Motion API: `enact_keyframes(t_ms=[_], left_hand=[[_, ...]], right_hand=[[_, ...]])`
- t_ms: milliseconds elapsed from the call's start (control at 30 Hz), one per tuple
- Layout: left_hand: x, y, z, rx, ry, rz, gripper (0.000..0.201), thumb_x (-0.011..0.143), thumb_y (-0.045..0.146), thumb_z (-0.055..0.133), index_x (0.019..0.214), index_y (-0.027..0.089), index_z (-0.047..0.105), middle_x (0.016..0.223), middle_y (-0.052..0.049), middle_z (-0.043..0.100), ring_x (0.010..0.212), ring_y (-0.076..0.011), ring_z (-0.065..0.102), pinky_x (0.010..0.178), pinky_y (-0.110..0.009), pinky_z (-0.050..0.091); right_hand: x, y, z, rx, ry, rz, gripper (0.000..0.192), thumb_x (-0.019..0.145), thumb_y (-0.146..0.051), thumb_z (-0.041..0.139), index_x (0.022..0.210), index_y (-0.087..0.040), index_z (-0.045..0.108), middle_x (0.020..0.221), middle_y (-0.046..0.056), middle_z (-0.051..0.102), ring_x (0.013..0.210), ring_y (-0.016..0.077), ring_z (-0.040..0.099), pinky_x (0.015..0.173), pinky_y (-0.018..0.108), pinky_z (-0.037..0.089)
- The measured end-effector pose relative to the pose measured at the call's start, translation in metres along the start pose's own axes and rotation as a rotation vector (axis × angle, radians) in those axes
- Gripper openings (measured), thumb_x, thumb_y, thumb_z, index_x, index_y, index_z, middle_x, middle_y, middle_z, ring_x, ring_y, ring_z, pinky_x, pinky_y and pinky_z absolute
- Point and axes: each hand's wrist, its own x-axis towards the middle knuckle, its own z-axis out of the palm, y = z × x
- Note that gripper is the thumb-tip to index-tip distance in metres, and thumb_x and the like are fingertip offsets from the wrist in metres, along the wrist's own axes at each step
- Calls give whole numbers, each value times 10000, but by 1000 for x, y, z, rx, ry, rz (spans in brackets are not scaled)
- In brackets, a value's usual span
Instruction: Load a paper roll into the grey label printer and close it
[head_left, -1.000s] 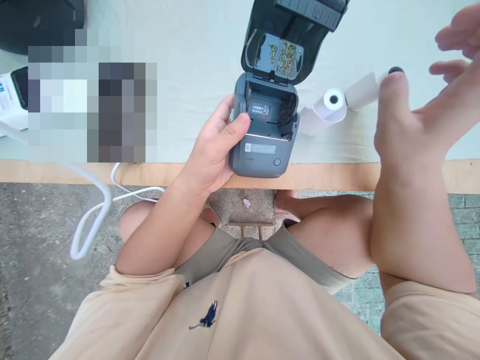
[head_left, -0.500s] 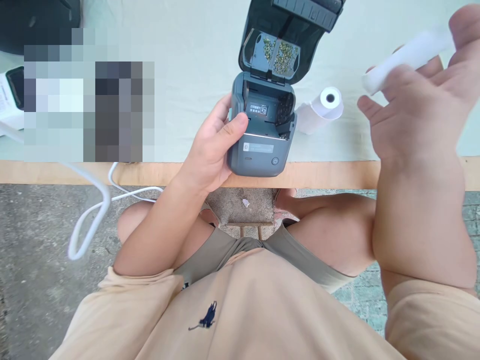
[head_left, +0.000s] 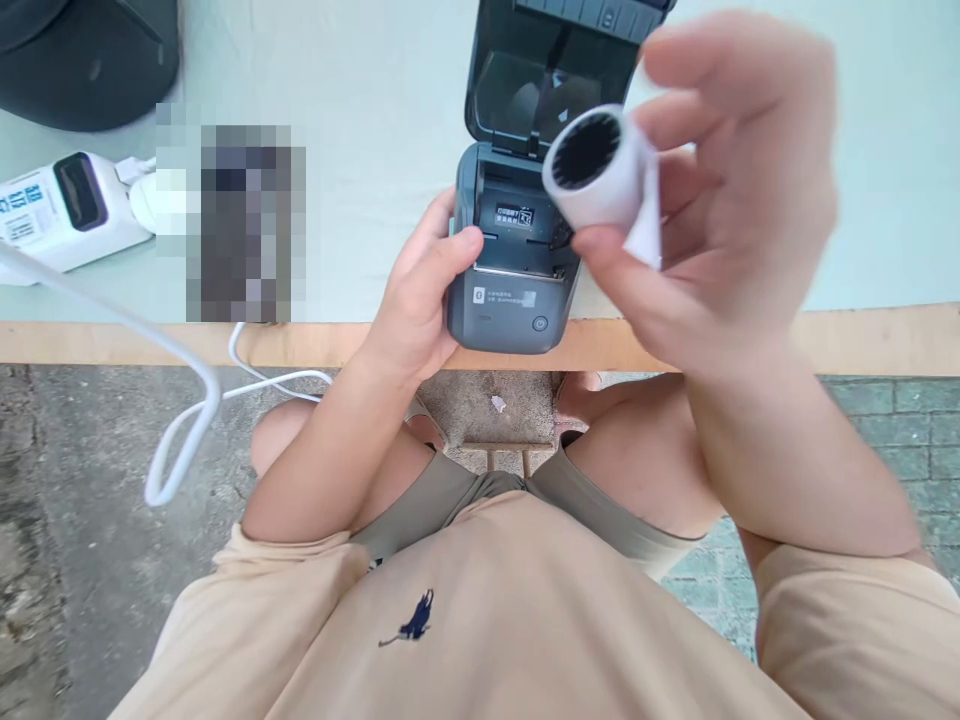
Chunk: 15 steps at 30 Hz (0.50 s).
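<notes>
My left hand (head_left: 420, 290) grips a dark grey label printer (head_left: 510, 315) by its left side, thumb over the rim. Its lid (head_left: 495, 85) is flipped up, and the inner compartment shows a small printed label and no roll. In my right hand (head_left: 742, 190) is a white paper roll (head_left: 596, 195), pinched between thumb and fingers. The dark hollow core of the roll faces up and left. It hangs above the right side of the printer, hiding part of the compartment and lid. A loose paper flap (head_left: 645, 225) shows beside the roll.
A white power strip (head_left: 109, 225) with a dark display lies at the left, beside a pixelated area. White cable (head_left: 187, 365) loops over the table's wooden edge (head_left: 127, 342). A black object (head_left: 90, 65) occupies the far left corner.
My right hand has swung left from the right side to the printer, with a paper roll now in it. The roll that stood on the table no longer shows. The printer is nearly still.
</notes>
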Motion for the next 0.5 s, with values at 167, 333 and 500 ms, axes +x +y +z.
enact_keyframes(t_ms=[167,333,500], left_hand=[[0,-6,3,60,40,33,576,834,611,822,1339,386,662,1247,52,803,1735,-362,184,1350,-536,414],[-2,-1,13,142,100,47,624,826,663,781,1374,383,681,1239,18,791,1610,-378,419,1193,-538,548],[-2,1,18,156,108,37,615,854,717,684,1366,378,681,1205,-47,794,1553,-392,530,1121,-550,601]], right_hand=[[8,4,12,-347,-29,1,110,947,-288,633,1055,-298,613,1159,19,722,1082,202,716,979,428,638],[10,16,13,-454,-124,17,83,882,-217,608,903,-297,618,1159,-4,773,1179,271,727,980,503,596],[0,20,22,-473,-53,-106,211,1014,-384,537,913,-292,698,1165,27,775,1154,294,689,1083,581,516]])
